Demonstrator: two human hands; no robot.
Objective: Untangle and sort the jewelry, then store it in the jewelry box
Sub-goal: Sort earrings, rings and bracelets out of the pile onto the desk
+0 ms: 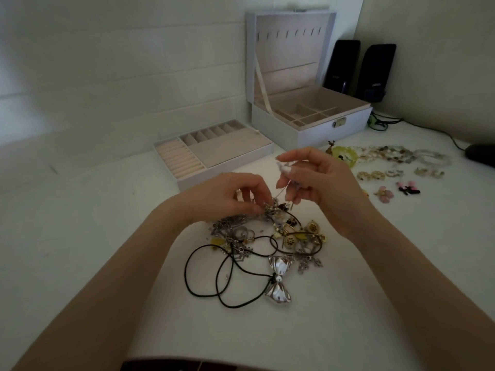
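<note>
Glossy silvery bow pendant (278,279) on matt black cord (203,277).

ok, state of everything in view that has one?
jewelry box: lid open, compartments look empty
tray: out of box, on table
tangled pile: knotted, on table
left hand: pinches pile's top
right hand: pinches strand raised from pile
sorted pieces: laid apart, on table

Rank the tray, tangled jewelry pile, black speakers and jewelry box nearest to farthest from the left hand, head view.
1. The tangled jewelry pile: the left hand pinches it.
2. The tray: just behind the hand.
3. The jewelry box: farther back, to the right.
4. The black speakers: behind the box, far right.
</note>
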